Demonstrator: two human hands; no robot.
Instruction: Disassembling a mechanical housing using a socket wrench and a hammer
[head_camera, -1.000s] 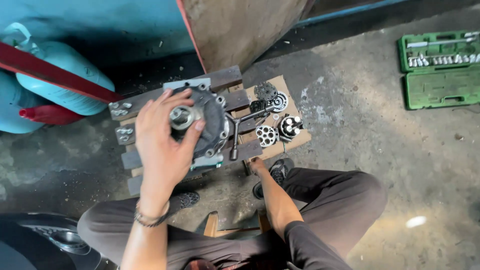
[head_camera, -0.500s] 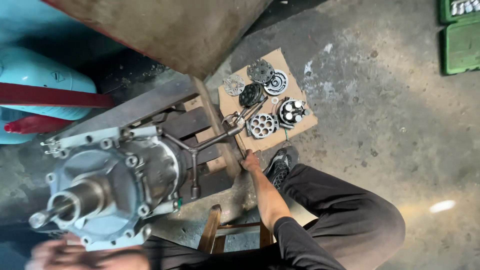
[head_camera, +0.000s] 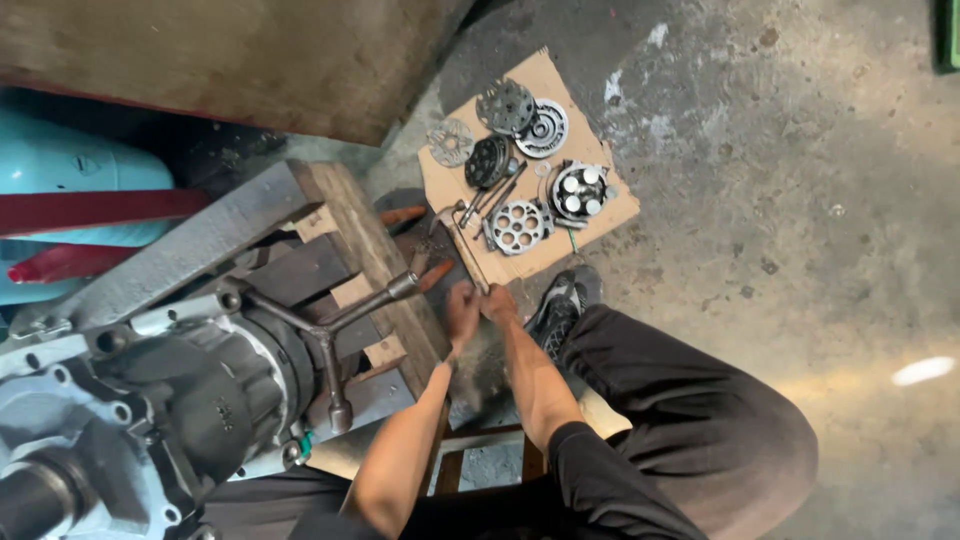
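Meeting low at floor, left hand (head_camera: 462, 312) & right hand (head_camera: 497, 303); grip state cannot tell, blurred. Risk: three-way wrench (head_camera: 325, 335) at 9 o'clock loose on wooden block (head_camera: 365, 240), could slide onto hands; heavy gear housing (head_camera: 150, 400) overhangs w/o support.

Both hands meet low beside the wooden stand, at a thin metal rod.

The left hand (head_camera: 461, 312) and the right hand (head_camera: 497, 303) are close together, touching or almost touching, just under the edge of the cardboard sheet (head_camera: 535, 150). The thin bent metal rod (head_camera: 468, 245) is long and grey; it runs from the cardboard down to the fingers, and its lower end is hidden between the hands, so the grip cannot be seen clearly. An orange handle (head_camera: 434, 276) points toward the left hand, just beside it. Both forearms are bare and reach forward between the knees.
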